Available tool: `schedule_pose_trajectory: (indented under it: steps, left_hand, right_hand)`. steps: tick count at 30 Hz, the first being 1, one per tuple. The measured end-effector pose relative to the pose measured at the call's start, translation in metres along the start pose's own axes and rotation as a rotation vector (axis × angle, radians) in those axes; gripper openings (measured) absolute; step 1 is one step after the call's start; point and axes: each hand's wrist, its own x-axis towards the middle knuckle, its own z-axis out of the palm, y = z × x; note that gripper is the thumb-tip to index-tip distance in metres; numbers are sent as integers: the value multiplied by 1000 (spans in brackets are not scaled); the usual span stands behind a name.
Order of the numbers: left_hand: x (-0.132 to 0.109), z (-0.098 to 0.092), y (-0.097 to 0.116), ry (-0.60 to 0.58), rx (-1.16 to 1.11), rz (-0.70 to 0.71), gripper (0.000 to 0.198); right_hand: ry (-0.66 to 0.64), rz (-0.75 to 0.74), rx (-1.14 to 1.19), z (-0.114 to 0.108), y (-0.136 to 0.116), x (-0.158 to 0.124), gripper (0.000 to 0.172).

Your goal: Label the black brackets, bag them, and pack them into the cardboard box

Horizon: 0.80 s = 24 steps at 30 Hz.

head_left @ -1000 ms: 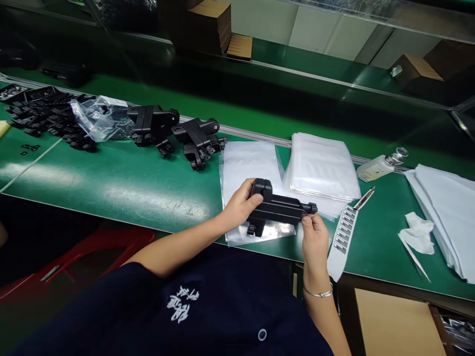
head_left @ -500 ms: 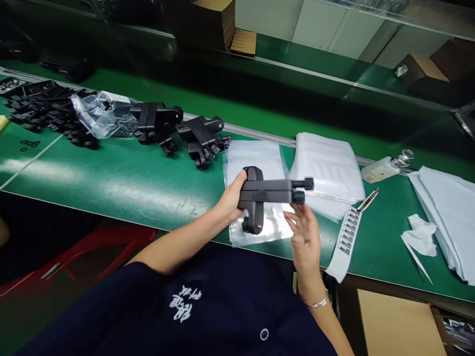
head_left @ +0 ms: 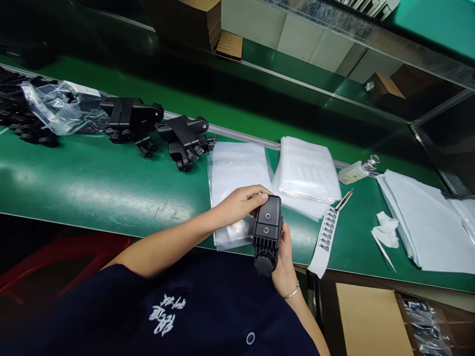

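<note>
A black plastic device (head_left: 267, 225) is held between both hands above the front edge of the green bench, its face with two screws toward the camera. My left hand (head_left: 247, 201) grips its upper end, thumb on the top corner. Along its lower right side my right hand (head_left: 285, 257) is wrapped, with most fingers hidden behind it. Beneath and behind the device lie clear plastic bags (head_left: 239, 165), and a thicker stack of bags (head_left: 308, 170) sits to their right.
Two black devices (head_left: 128, 118) (head_left: 185, 138) and a heap of black parts (head_left: 29, 116) with crumpled plastic (head_left: 61, 106) lie left. Rightward are a label strip (head_left: 325, 237), tweezers (head_left: 345, 199), a bottle (head_left: 358, 171), a tissue (head_left: 386, 230) and white sheets (head_left: 426, 222). An open carton (head_left: 374, 321) stands below.
The device has turned from lying sideways to showing its screwed face. My right hand has moved in from beside it and taken hold. The view has shifted right.
</note>
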Motion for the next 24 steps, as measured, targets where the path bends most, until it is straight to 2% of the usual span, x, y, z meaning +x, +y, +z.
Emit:
schedule_pose_trajectory:
  steps: [1, 4, 6, 8, 11, 13, 15, 17, 20, 22, 24]
  left_hand:
    - [1, 0, 2, 0, -1, 3, 45]
    - [-7, -2, 7, -47, 59, 40, 49]
    - [-18, -5, 10, -114, 127, 86, 70]
    - [-29, -8, 11, -171, 193, 131, 81]
    - [-39, -11, 8, -167, 210, 126, 67]
    - [-41, -11, 4, -146, 97, 51, 69]
    - [-40, -8, -2, -125, -125, -45, 80]
    - [-37, -4, -9, -114, -369, -177, 84]
    - [-35, 5, -20, -83, -605, -402, 70]
    - [-36, 9, -26, -49, -688, -484, 62]
    - [-36, 11, -32, -32, -730, -504, 56]
  right_hand:
    - [-5, -22, -40, -1, 0, 0, 59]
    - [77, 15, 105, -12, -4, 0, 55]
    - [161, -60, 160, -25, -8, -3, 57]
    - [204, -174, 122, -38, -14, -8, 69]
    - [165, -282, -49, -54, -24, -17, 78]
    - [69, -265, -96, -61, -32, -20, 83]
    - [-36, -215, -52, -64, -40, -19, 89]
    - [-83, -159, 4, -63, -48, -16, 76]
    - [-15, -109, 30, -57, -54, -10, 43]
    - [34, -94, 51, -51, -54, -7, 40]
    - [56, -83, 65, -48, -53, -6, 40]
